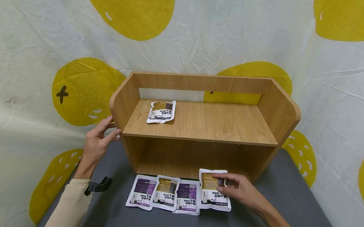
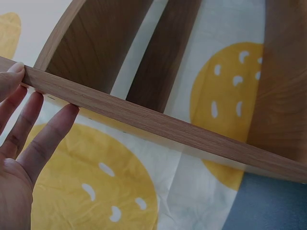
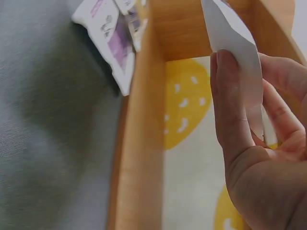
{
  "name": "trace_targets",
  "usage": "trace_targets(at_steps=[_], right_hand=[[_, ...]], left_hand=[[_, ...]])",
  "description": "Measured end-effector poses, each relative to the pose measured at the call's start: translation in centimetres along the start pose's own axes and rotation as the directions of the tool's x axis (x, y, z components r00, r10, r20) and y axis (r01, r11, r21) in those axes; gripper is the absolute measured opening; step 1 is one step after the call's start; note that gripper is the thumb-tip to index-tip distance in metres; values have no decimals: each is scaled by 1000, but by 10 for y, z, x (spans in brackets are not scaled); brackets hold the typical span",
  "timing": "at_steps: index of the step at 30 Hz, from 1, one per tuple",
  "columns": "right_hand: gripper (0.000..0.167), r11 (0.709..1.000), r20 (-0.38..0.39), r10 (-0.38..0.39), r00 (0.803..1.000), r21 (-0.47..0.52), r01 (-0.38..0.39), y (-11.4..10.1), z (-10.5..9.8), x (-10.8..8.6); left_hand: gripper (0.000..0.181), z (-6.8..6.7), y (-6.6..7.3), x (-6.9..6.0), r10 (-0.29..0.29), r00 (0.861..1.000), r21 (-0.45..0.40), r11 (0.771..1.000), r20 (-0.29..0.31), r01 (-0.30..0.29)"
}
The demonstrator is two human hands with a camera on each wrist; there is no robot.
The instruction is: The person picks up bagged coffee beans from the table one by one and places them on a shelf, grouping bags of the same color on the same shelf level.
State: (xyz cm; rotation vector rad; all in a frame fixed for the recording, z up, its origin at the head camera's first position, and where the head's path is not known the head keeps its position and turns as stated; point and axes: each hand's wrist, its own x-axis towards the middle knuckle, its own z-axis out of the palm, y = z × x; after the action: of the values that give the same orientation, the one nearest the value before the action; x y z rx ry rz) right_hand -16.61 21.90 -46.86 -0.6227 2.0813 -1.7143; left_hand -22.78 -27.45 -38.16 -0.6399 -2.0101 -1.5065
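My right hand [image 1: 241, 191] pinches a brown-and-white pouch [image 1: 209, 188] by its right side, above the dark table in front of a wooden shelf [image 1: 200, 121]. In the right wrist view, the pouch's plain pale side [image 3: 242, 67] shows between thumb and fingers. My left hand [image 1: 97, 143] holds the front edge of the shelf's left side panel [image 2: 120, 105], thumb on the edge and fingertips against its outer side. Left of the held pouch lie a purple-and-white pouch [image 1: 187, 197], another brown one [image 1: 165, 193] and another purple one [image 1: 141, 192], overlapping in a row.
One brown-and-white pouch [image 1: 161, 111] lies on the left part of the upper board. Below it is the lower compartment [image 1: 188, 159]. A white cloth with yellow shapes [image 1: 188, 55] hangs behind. The grey table [image 1: 113, 206] extends beyond both sides of the shelf.
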Motion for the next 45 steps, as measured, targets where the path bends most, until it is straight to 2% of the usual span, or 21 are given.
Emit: trace_targets(at_steps=[4,12,22,26,33,38,45], right_hand=[[45,1000,20,-14,1000,17,14,-17,-1,1],[45,999,-13,-38,999,-13,38,-46,1,4],[44,993,-36,-113,993,-31,112,-75,1,9],[45,994,-46,-109,993,-10,109,-85,-1,11],[43,991,-83,-128,988,-48,125,-98,-3,17],[44,993,-97,-110,989,-58,105,-108,-5,21],[41,983,-139,-124,982,-155,102,-122,-11,28]], left_hand=[[66,0,-1,0,-9,1000,-3,1000,-1,9],[66,0,0,0,-9,1000,-2,1000,4,9],[68,-1,-1,0,-13,1000,3,1000,7,13],[68,-1,-2,0,-12,1000,1,1000,8,12],[68,-1,-3,0,-8,1000,0,1000,7,8],[67,-1,-2,0,-8,1000,-3,1000,6,8],[68,0,-2,0,-10,1000,13,1000,2,10]])
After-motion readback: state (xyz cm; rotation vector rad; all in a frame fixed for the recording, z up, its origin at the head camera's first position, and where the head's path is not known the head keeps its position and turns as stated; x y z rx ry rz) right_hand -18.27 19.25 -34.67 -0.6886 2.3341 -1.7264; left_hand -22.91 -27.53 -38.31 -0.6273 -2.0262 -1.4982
